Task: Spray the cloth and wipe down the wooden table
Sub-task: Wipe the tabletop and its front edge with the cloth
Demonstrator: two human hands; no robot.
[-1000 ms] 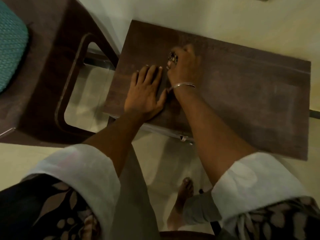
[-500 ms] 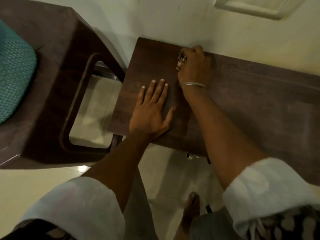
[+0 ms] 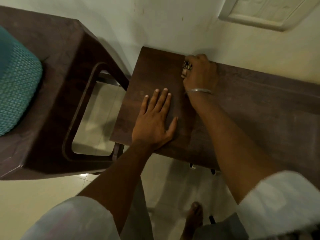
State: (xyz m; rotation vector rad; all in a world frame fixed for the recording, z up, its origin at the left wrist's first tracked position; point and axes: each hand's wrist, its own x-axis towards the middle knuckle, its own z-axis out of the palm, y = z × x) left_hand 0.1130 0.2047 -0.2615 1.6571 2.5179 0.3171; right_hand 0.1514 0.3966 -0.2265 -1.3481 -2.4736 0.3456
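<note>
The dark wooden table (image 3: 259,108) stands against the pale wall, its top running from the centre to the right edge. My left hand (image 3: 155,122) lies flat on the table's near left part, fingers spread, holding nothing. My right hand (image 3: 199,73) is closed at the table's far edge by the wall, pressing a small patterned cloth (image 3: 187,66) onto the wood. Only a bit of that cloth shows past my fingers. A thin bangle sits on my right wrist. No spray bottle is in view.
A dark brown chair (image 3: 57,94) with a cut-out armrest stands just left of the table, a teal cushion (image 3: 15,87) on its seat. Pale floor tiles (image 3: 43,196) lie below, with my bare foot (image 3: 195,215) under the table's near edge. A white door panel (image 3: 270,11) is at top right.
My right hand with the cloth has slid from the table's middle towards its far edge by the wall. My left hand has stayed flat in place. The view has tilted upward.
</note>
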